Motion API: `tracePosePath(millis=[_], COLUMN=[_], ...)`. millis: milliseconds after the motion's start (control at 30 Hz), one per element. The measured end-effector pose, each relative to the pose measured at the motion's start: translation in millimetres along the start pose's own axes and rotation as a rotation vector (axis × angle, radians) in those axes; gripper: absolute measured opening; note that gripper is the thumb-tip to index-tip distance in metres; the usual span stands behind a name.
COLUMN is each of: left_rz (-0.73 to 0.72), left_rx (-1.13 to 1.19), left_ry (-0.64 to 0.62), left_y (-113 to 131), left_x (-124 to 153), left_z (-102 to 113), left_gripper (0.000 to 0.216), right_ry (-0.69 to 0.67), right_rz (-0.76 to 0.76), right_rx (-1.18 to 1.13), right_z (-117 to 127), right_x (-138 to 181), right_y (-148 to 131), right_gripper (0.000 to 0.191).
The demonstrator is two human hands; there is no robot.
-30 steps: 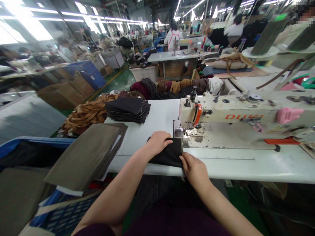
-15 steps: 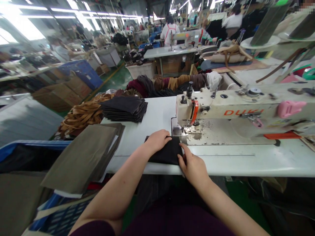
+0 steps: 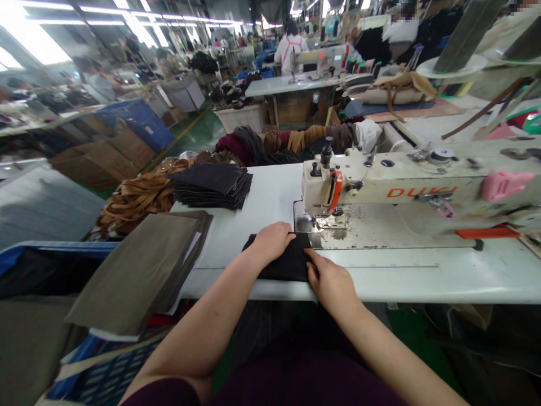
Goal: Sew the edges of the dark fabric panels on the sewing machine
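Observation:
A folded black fabric piece (image 3: 287, 266) lies flat on the white sewing table, just in front of the sewing machine (image 3: 319, 189). Across its far edge rests my left hand (image 3: 274, 241), fingers curled together with the thumb at the corner near the needle plate. My right hand (image 3: 333, 280) pinches the right edge of the same piece between thumb and fingers. The metal needle plate (image 3: 302, 217) and presser foot are just beyond the fabric, which does not reach under the foot. Part of the fabric is hidden beneath my left hand.
A stack of dark fabric pieces (image 3: 211, 183) sits at the table's back left. Olive fabric panels (image 3: 139, 270) overhang the left edge above a blue crate (image 3: 101, 366). Tan straps (image 3: 139, 197) are heaped behind them. Thread cones (image 3: 467, 39) stand at right; a person (image 3: 291, 51) is farther back.
The fabric piece has turned slightly, and its left corner sticks out farther left. Both hands stay on it; the right fingers have shifted a little down along its edge. The view has moved slightly.

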State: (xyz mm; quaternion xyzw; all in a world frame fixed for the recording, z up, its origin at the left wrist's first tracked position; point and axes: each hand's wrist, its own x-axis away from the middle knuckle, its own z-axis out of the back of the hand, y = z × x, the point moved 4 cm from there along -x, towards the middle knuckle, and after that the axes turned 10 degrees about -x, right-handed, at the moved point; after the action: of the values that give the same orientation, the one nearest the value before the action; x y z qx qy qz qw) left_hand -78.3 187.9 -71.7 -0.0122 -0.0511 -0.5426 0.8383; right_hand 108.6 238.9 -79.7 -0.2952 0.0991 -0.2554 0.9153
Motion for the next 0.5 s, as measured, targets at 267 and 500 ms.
tracePosePath(millis=[267, 500], left_rz=[0.014, -0.37], left_rx=[-0.003, 0.098], left_ry=[0.055, 0.254], left_y=[4, 34], left_x=[4, 33], left_z=[4, 8], left_gripper=[0.014, 0.029], right_ry=[-0.038, -0.036], right_rz=[-0.027, -0.028], right_rx=[0.009, 0.027], right_z=[3, 3], right_x=[-4, -5], right_y=[-2, -2], right_gripper=[0.041, 0.041])
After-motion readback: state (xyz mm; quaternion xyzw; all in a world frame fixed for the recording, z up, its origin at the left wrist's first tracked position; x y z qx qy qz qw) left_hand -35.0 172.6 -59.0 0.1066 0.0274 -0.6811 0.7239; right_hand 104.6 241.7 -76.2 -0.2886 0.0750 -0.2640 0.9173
